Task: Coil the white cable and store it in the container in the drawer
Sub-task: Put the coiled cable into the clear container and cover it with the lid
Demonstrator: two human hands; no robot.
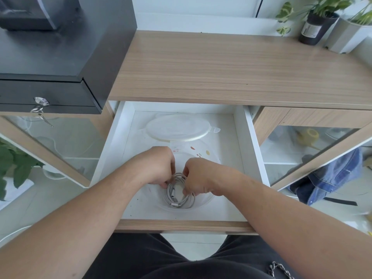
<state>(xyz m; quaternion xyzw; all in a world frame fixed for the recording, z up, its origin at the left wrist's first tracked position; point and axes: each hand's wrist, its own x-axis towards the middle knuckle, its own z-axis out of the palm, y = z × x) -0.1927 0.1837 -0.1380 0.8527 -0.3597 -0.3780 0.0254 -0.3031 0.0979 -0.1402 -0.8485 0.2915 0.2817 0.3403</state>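
The white cable [179, 195] is wound into a small coil and lies inside a clear round container [209, 200] in the open white drawer [239, 150]. My left hand [156, 165] pinches the coil's left side. Its right side is gripped by my right hand [198, 175]. Both hands reach down into the container, and their fingers hide the upper part of the coil. A connector end shows at the coil's bottom. The container's translucent round lid [179, 127] lies flat behind it, at the back of the drawer.
A wooden desktop [231, 67] runs above the drawer. A black lockable box with keys [50, 57] stands at the left. Potted plants [318, 21] sit at the back right. Glass-fronted cabinets flank the drawer; blue denim fabric [330, 178] lies on the floor at the right.
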